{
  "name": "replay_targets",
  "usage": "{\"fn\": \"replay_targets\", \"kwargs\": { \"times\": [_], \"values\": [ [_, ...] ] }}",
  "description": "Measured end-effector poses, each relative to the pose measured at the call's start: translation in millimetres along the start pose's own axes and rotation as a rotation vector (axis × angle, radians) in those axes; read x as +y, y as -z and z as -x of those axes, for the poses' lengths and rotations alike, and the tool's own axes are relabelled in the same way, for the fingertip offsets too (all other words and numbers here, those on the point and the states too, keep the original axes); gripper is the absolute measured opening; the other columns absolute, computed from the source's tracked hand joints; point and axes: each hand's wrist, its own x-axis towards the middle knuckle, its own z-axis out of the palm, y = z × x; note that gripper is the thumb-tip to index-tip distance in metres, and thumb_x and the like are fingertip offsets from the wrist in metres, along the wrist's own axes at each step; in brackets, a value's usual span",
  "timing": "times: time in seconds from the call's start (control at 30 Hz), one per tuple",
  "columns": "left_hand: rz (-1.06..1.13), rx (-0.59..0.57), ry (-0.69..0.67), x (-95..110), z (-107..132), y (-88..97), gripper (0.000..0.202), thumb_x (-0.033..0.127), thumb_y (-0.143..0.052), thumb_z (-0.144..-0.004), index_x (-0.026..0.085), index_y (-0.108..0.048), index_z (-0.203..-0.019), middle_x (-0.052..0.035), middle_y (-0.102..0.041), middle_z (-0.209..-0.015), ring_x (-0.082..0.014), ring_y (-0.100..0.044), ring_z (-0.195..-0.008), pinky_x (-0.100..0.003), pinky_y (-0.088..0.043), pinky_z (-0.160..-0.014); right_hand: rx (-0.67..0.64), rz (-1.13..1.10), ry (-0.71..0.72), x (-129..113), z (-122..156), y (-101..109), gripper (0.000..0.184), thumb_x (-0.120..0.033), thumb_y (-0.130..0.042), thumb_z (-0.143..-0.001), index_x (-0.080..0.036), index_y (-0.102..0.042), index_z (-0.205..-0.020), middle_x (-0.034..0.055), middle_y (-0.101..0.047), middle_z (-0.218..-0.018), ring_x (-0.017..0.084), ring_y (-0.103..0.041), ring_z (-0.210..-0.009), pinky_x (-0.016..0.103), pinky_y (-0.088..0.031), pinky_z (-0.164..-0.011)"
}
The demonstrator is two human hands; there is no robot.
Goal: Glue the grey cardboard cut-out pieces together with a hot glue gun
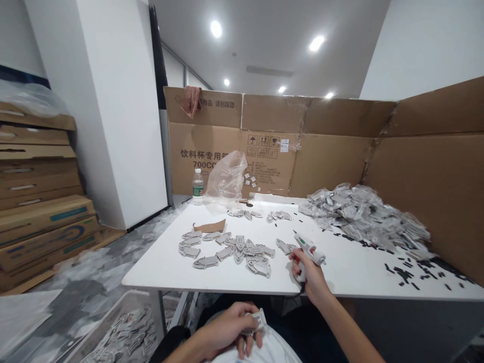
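Gripping a hot glue gun [309,250] in my R hand [307,272], wrapped around the handle, just past the table edge and right beside the nearest grey cut-outs [236,252]. L hand [227,330] is down by my lap, closed on a small grey piece [256,322] (fingers hide most of it, can't tell its full shape). White table [159,267] has those cut-outs in a loose cluster, a big heap of silver-grey pieces [363,214] on the R, and black bits [404,275] scattered nearby. Below on the L, a white crate [109,315] is full of more pieces. Behind: cardboard sheets [333,121] standing as a wall, water bottle [198,187], plastic bag [227,176]. Stacked cartons [41,201] sit by a white pillar [124,111].
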Motion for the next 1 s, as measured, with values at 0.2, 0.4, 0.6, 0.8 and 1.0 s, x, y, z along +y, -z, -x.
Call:
{"fn": "replay_targets", "kwargs": {
  "times": [0.2, 0.4, 0.6, 0.8, 1.0],
  "values": [
    [0.009, 0.007, -0.002, -0.2, 1.0, -0.4, 0.041, 0.042, -0.076, -0.076, 0.015, -0.059, -0.103, -0.0088, -0.077, -0.08, -0.0097, -0.057, -0.047, -0.017, -0.041, -0.037, -0.015, 0.017, 0.007, 0.4, -0.5, 0.8, 0.045, -0.053, -0.096, -0.072, -0.021, -0.064, -0.075, -0.0011, -0.064, -0.072, 0.006, -0.043, -0.046, 0.018, -0.035, -0.04],
    [0.005, 0.011, 0.0, 0.5, 1.0, -1.1, 0.044, 0.046, -0.08, -0.077, 0.014, -0.06, -0.1, -0.0096, -0.076, -0.08, -0.0096, -0.057, -0.047, -0.018, -0.04, -0.037, -0.004, 0.001, -0.004, 3.8, -3.1, 2.6, 0.041, -0.048, -0.096, -0.073, -0.021, -0.064, -0.075, -0.0003, -0.065, -0.072, 0.007, -0.044, -0.046, 0.019, -0.036, -0.04],
    [0.005, 0.013, -0.002, -0.3, 0.9, -1.2, 0.046, 0.048, -0.081, -0.077, 0.015, -0.06, -0.1, -0.0097, -0.076, -0.08, -0.0099, -0.057, -0.047, -0.019, -0.04, -0.037, -0.008, 0.008, 0.0, 4.3, -4.5, 3.0, 0.039, -0.046, -0.094, -0.074, -0.022, -0.063, -0.076, 0.0002, -0.066, -0.074, 0.008, -0.044, -0.045, 0.02, -0.036, -0.04],
    [-0.006, 0.005, 0.001, -0.3, 0.8, -1.1, 0.042, 0.047, -0.079, -0.077, 0.016, -0.06, -0.098, -0.0081, -0.076, -0.08, -0.0094, -0.056, -0.048, -0.018, -0.04, -0.038, -0.014, 0.022, -0.009, 1.5, -1.7, 1.5, 0.043, -0.051, -0.095, -0.074, -0.022, -0.063, -0.074, -0.002, -0.059, -0.064, 0.008, -0.043, -0.046, 0.02, -0.036, -0.04],
    [0.004, 0.014, 0.002, 1.6, 1.8, -2.1, 0.043, 0.044, -0.079, -0.077, 0.014, -0.06, -0.1, -0.0089, -0.076, -0.079, -0.0094, -0.056, -0.047, -0.018, -0.04, -0.037, 0.006, 0.004, -0.01, 0.2, -0.2, 0.0, 0.044, -0.05, -0.096, -0.072, -0.02, -0.064, -0.074, -0.0003, -0.064, -0.072, 0.006, -0.044, -0.047, 0.019, -0.036, -0.041]
  ]
}}
